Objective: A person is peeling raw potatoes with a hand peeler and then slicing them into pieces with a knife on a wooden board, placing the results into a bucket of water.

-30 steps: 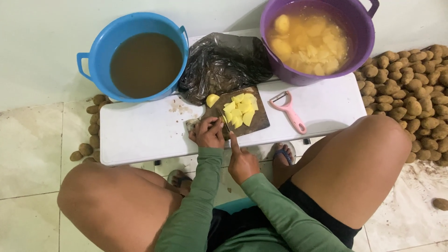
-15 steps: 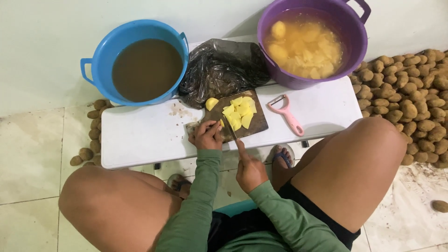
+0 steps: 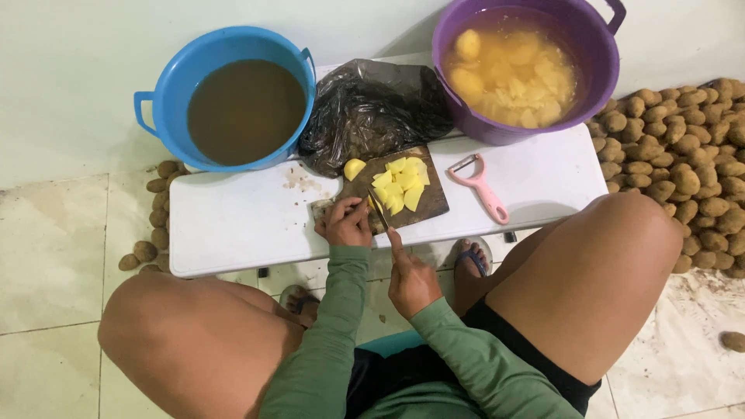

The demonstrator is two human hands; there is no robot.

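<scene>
My left hand clenches on the cutting board; right hand grips the knife (pink peeler beside, black bag behind).

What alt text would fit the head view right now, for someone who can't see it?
A seated person cuts yellow potato pieces on a small wooden board: left hand steadying, right hand holding a knife. Ahead sit a blue tub, purple tub and pink peeler.
</scene>
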